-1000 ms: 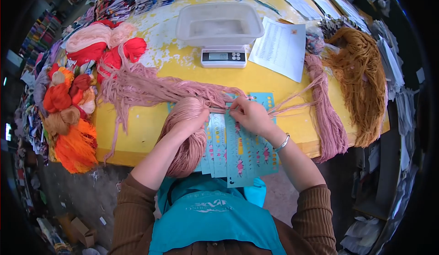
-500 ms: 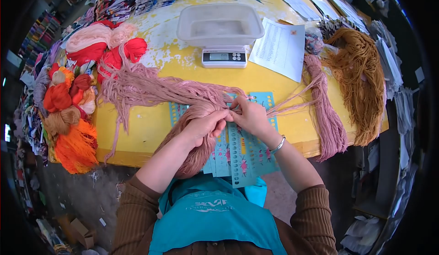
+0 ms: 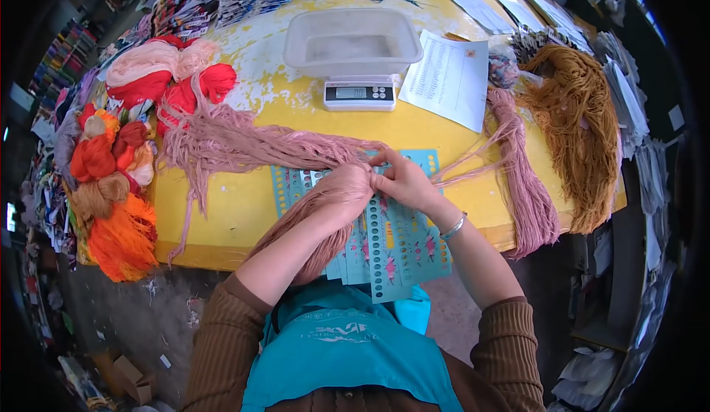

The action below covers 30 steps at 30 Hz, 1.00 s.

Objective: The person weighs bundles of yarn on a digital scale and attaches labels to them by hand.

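A thick dusty-pink thread skein (image 3: 318, 208) drapes over my left hand (image 3: 358, 202) and hangs down toward the apron. Most of that hand's fingers are hidden beneath the strands. My right hand (image 3: 408, 183) meets it at the skein's top end, thumb and bent fingers pinching the threads there. Just behind my hands, a long loose bundle of pink thread (image 3: 274, 146) stretches left across the table. Under both hands lie turquoise cards (image 3: 403, 253) with rows of punched holes and printed pink flowers.
A digital scale (image 3: 360, 95) carrying a clear plastic tub (image 3: 353, 42) stands ahead, beside a printed sheet (image 3: 446, 79). Another pink skein (image 3: 520, 183) and a brown-gold one (image 3: 580, 138) hang over the right edge. Red and orange skeins (image 3: 122, 223) crowd the left of the yellow table (image 3: 214, 223).
My left hand has turned and slid under the skein, whose strands now cover its fingers. My right hand stays at the top end, its wrist slightly lower.
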Each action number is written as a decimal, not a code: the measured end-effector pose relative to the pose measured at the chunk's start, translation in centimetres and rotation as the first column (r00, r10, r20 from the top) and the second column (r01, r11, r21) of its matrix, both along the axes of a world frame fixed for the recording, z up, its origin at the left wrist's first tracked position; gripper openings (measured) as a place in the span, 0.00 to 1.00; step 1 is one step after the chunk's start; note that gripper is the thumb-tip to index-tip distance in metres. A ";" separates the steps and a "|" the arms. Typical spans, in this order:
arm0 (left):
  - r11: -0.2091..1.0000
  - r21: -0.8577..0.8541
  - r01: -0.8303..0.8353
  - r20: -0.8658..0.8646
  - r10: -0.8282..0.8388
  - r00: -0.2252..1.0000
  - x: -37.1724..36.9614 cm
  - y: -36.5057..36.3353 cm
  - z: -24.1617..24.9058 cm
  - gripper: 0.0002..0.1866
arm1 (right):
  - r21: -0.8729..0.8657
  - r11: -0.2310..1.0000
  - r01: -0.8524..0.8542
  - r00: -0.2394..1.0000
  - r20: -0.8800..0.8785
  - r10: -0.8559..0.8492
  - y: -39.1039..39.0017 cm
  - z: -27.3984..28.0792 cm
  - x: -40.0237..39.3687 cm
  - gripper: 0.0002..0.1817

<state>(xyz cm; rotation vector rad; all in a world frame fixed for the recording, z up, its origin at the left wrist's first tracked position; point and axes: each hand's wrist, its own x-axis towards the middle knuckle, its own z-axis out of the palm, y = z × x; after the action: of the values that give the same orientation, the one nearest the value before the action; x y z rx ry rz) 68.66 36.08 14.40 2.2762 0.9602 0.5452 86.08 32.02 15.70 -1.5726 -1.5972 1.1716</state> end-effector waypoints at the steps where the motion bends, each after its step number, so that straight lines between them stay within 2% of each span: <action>1: 0.906 -0.407 -0.118 0.005 0.131 0.991 -0.1 -0.4 3.2 0.05 | 0.016 1.000 0.001 0.995 0.098 -0.003 -0.1 0.6 -0.4 0.30; 2: 0.642 -0.741 -0.200 -0.045 0.249 0.967 -0.3 -0.6 5.0 0.05 | 0.031 1.000 0.001 0.981 0.196 -0.007 -0.1 0.8 -0.5 0.31; 3: 0.290 -0.936 0.199 0.317 0.452 0.833 -1.8 -0.2 3.7 0.09 | 0.032 1.000 0.002 0.980 0.198 -0.008 -0.1 0.8 -0.4 0.31; 4: 0.254 -0.932 0.260 0.359 0.533 0.766 -3.1 0.1 3.9 0.12 | 0.016 1.000 -0.006 0.983 0.181 0.003 0.0 0.6 -0.3 0.32; 5: 0.223 -0.920 0.322 0.389 0.610 0.690 -4.6 0.5 4.0 0.14 | 0.000 1.000 -0.015 0.986 0.164 0.015 0.0 0.5 -0.4 0.33; 6: 0.265 -0.862 0.432 0.494 0.632 0.597 -6.8 1.4 3.2 0.18 | 0.001 1.000 -0.018 0.987 0.163 0.017 0.0 0.9 -0.5 0.33; 8: 0.183 -0.670 0.720 0.493 0.835 0.247 -11.4 2.5 3.6 0.19 | -0.014 1.000 -0.015 0.964 0.264 0.018 -0.2 2.0 -1.0 0.33; 10: 0.287 -0.463 0.839 0.479 0.877 -0.035 -14.8 2.2 6.4 0.19 | -0.025 1.000 -0.011 0.959 0.281 0.017 -0.1 1.6 -1.1 0.32; 12: 0.519 -0.373 0.769 0.562 0.786 -0.258 -18.7 2.7 6.4 0.20 | -0.035 0.999 -0.005 0.954 0.299 0.015 -0.2 1.5 -1.3 0.32; 13: 0.602 -0.409 0.686 0.641 0.725 -0.253 -19.3 2.5 7.0 0.16 | -0.034 0.999 0.004 0.939 0.344 0.008 -0.2 1.7 -1.5 0.28; 14: 0.605 -0.408 0.684 0.641 0.723 -0.256 -19.3 2.1 7.1 0.16 | -0.032 0.999 0.014 0.921 0.390 0.000 -0.3 1.8 -1.7 0.25; 15: 0.592 -0.718 0.366 0.631 0.775 -0.017 -18.7 1.5 6.9 0.13 | -0.033 0.999 0.011 0.920 0.391 0.003 -0.6 1.9 -1.9 0.25; 16: 0.526 -0.849 -0.051 0.509 0.840 0.186 -17.4 0.8 7.3 0.11 | -0.007 1.000 0.019 0.924 0.381 -0.015 -0.9 1.9 -1.9 0.21; 17: 0.548 -0.784 -0.293 0.457 0.828 0.325 -15.8 0.6 6.4 0.11 | 0.019 0.999 0.028 0.928 0.372 -0.033 -1.2 2.0 -2.0 0.18; 19: 0.623 -0.773 -0.118 0.415 0.639 0.648 -14.1 -0.3 6.4 0.09 | 0.078 0.997 0.009 0.932 0.360 -0.036 -1.8 2.2 -2.2 0.16; 20: 0.723 -0.675 -0.144 0.366 0.498 0.787 -13.3 -0.4 6.1 0.09 | 0.136 0.991 -0.008 0.938 0.343 -0.040 -2.0 2.3 -2.2 0.15; 21: 0.881 -0.437 -0.182 0.406 0.374 0.834 -12.6 0.0 4.1 0.09 | 0.134 0.991 -0.006 0.936 0.349 -0.042 -2.0 2.1 -2.3 0.15; 22: 0.968 -0.162 -0.194 0.407 0.244 0.880 -11.7 0.2 3.2 0.09 | 0.301 0.951 -0.070 0.906 0.418 -0.065 -2.0 1.7 -2.4 0.13; 23: 0.977 0.110 -0.184 0.222 0.157 0.962 -11.6 0.3 2.8 0.11 | 0.453 0.880 -0.147 0.873 0.478 -0.101 -1.9 1.3 -2.5 0.12; 24: 0.977 0.110 -0.184 0.225 0.156 0.962 -11.2 0.3 2.3 0.11 | 0.453 0.879 -0.147 0.871 0.481 -0.102 -1.7 0.9 -2.5 0.12; 26: 0.986 0.052 -0.161 0.051 0.158 0.986 -10.2 0.3 1.8 0.12 | 0.416 0.892 -0.178 0.833 0.547 -0.089 -1.2 0.3 -2.8 0.10; 27: 0.977 -0.036 -0.210 -0.022 0.210 0.977 -9.8 0.7 1.5 0.10 | 0.415 0.891 -0.182 0.833 0.546 -0.084 -1.1 0.1 -2.8 0.10; 30: 0.968 -0.121 -0.219 0.028 0.224 0.974 -10.3 0.9 0.3 0.08 | 0.429 0.888 -0.164 0.840 0.533 -0.102 -1.1 -0.2 -2.9 0.09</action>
<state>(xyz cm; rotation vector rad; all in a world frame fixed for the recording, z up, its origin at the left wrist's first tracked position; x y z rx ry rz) 58.40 36.95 14.73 2.0589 1.2023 0.6114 83.20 30.96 15.50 -1.6251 -2.0743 0.2902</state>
